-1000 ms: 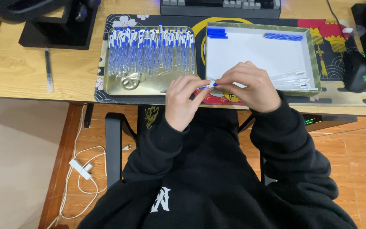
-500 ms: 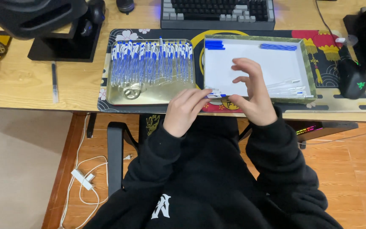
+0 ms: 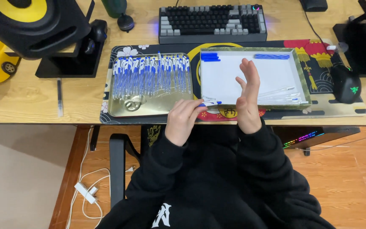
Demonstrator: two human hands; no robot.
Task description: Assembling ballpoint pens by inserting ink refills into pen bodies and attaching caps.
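Pen, blue-capped with a clear barrel, sits pinched in the fingertips of my left hand, at the near edge of the desk. Its cap end projects to the right of my grip, toward my right hand.

Handling, as judged:
1. Weight: light. 1 hand carries it without effort.
2. Stiffness: the plastic barrel looks rigid and should not bend under a fingertip pinch.
3. Surface: smooth and probably slippery, so the hold should sit across the barrel near its middle, not on the cap, which may pull off.
4. Fragility: low, though the thin clear barrel could crack under a hard squeeze.

Grip state:
1. Left hand: thumb and fingers pressed together on the pen barrel, remaining fingers curled in close.
2. Right hand: spread flat, fingers straight and together, edge-on and raised. It holds nothing and touches nothing that I can see.

Surroundings relative to the grip:
- Beyond and left of my left hand: a metal tray filled with a row of matching pens.
- Beyond my right hand: a white-lined box holding a few blue caps at its far edge and some clear barrels at its right side.
- Farther beyond both: a keyboard.
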